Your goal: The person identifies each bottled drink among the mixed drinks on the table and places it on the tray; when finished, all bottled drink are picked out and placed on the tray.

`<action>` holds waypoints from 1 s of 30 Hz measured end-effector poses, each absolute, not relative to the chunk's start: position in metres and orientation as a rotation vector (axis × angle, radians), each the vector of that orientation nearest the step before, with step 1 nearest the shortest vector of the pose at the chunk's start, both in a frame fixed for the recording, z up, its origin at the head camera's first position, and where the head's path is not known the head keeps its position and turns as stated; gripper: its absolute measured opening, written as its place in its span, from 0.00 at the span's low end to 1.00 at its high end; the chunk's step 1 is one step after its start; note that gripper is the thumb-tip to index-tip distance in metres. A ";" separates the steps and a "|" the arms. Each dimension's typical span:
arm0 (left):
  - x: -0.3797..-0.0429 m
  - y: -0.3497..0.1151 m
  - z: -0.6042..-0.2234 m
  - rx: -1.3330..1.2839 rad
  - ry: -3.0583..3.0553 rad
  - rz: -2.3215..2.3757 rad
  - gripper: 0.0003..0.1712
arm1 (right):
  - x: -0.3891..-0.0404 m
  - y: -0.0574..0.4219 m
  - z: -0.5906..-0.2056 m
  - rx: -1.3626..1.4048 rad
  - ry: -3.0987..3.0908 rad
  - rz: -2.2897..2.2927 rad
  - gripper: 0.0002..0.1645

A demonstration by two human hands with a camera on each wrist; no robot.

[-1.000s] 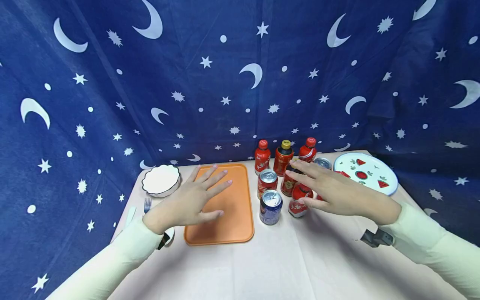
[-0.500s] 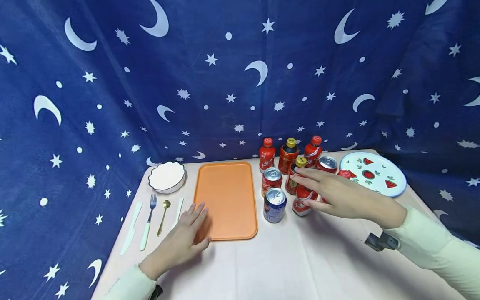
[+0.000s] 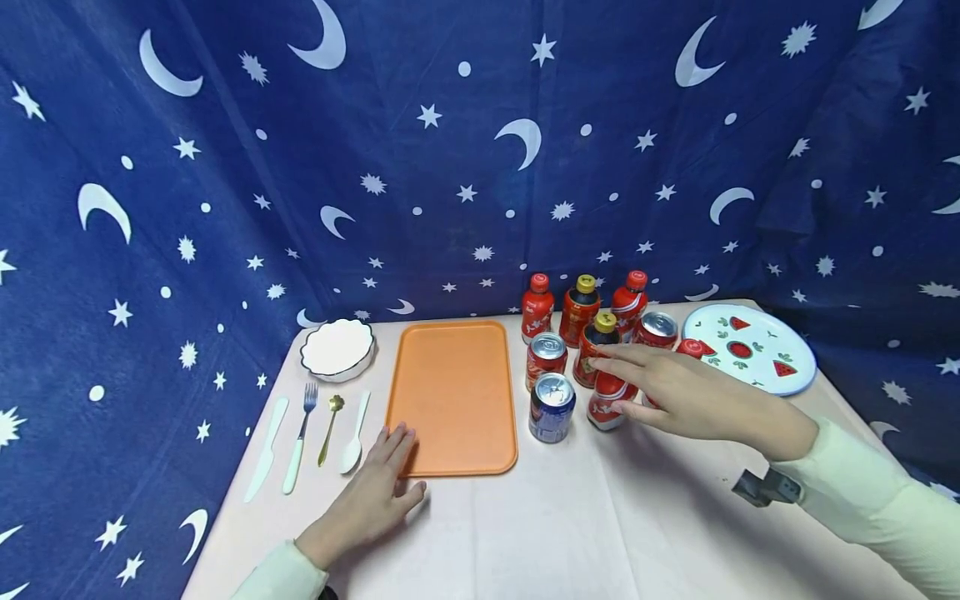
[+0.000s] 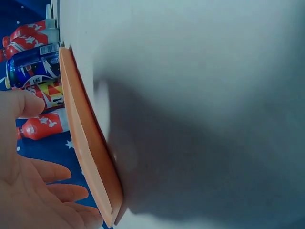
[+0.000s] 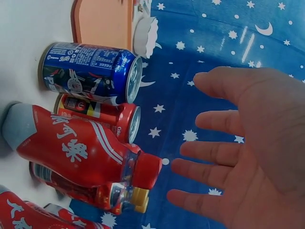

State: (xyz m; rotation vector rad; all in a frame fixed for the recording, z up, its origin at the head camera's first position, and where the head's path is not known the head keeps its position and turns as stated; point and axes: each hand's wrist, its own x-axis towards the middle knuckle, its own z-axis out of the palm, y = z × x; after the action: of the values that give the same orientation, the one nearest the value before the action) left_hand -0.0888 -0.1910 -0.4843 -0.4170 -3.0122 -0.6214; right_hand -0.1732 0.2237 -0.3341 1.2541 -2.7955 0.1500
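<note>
Beside the near left corner of an orange tray (image 3: 453, 400), my left hand (image 3: 360, 508) is low with fingers extended and holds nothing. The left wrist view shows its fingers close to the tray's edge (image 4: 88, 138); contact is unclear. My right hand (image 3: 675, 392) hovers over a group of drinks, fingers spread and palm unfilled. Below its fingertips stands a red-capped bottle (image 3: 606, 410), seen whole in the right wrist view as a red bottle (image 5: 76, 148). Nearby are a blue can (image 3: 552, 412), a red can (image 3: 545, 365) and a yellow-capped bottle (image 3: 588, 358). The hand partly hides other drinks.
Left of the tray lie a knife (image 3: 261, 473), a fork (image 3: 293, 467), a gold spoon (image 3: 330, 427) and a white spoon (image 3: 350, 457). A scalloped white bowl (image 3: 337, 350) stands behind them. A watermelon-patterned plate (image 3: 791, 342) lies at far right. A starry curtain (image 3: 420, 83) hangs behind.
My left hand has come down and back from over the tray to its near left corner, uncovering the cutlery. My right hand stays nearly in place; the head view has shifted slightly.
</note>
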 end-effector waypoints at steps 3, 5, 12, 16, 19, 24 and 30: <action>-0.090 -0.192 -0.486 -0.394 -3.042 -0.641 0.43 | -0.174 0.223 -0.334 1.245 -2.810 0.153 0.34; -0.091 -0.193 -0.487 -0.376 -3.064 -0.655 0.44 | -0.174 0.221 -0.336 1.262 -2.803 0.162 0.33; -0.098 -0.195 -0.492 -0.321 -3.118 -0.665 0.44 | -0.176 0.213 -0.343 1.351 -2.695 0.211 0.30; -0.101 -0.196 -0.492 -0.336 -3.104 -0.683 0.43 | -0.177 0.210 -0.343 1.332 -2.694 0.213 0.29; -0.103 -0.197 -0.493 -0.360 -3.088 -0.667 0.43 | -0.179 0.212 -0.343 1.261 -2.720 0.186 0.29; -0.104 -0.199 -0.495 -0.354 -3.091 -0.671 0.44 | -0.181 0.220 -0.344 1.149 -2.762 0.139 0.28; -0.105 -0.200 -0.498 -0.316 -3.090 -0.673 0.45 | -0.184 0.228 -0.347 1.083 -2.742 0.184 0.27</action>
State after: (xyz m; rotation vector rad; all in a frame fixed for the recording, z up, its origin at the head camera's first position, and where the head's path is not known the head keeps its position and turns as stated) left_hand -0.1053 -0.2001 -0.4978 -0.3163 -3.0901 -0.6726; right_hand -0.1841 0.2276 -0.3465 1.0829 -2.7421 0.1841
